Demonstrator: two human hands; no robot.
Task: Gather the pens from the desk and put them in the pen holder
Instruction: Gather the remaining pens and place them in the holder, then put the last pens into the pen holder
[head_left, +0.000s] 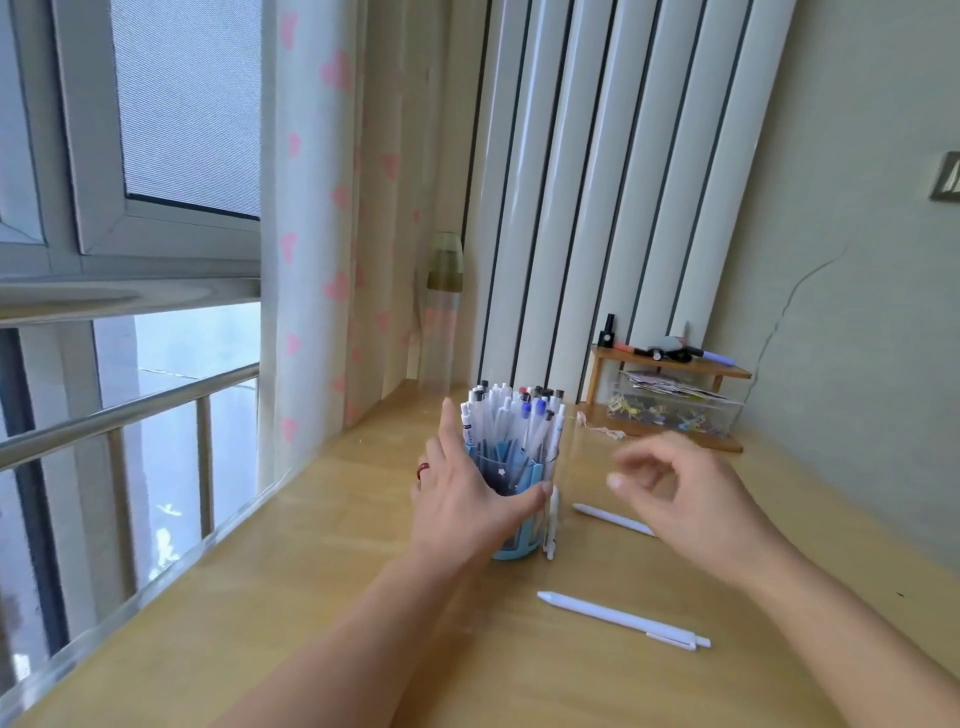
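A blue pen holder (514, 540) stands on the wooden desk (311, 597), packed with several white pens (511, 421). My left hand (462, 499) wraps around the holder's left and front side. My right hand (685, 499) hovers to the right of the holder, blurred, fingers loosely curled with nothing in them. A white pen (623, 618) lies on the desk near me. Another white pen (613, 518) lies partly hidden under my right hand. A third white pen (551, 525) leans against the holder's right side.
A small wooden shelf (670, 366) with markers and a clear box of clips (675, 410) stands at the back right by the wall. A curtain (322, 234) and a window with a railing (130, 410) border the desk's left edge. White panels rise behind.
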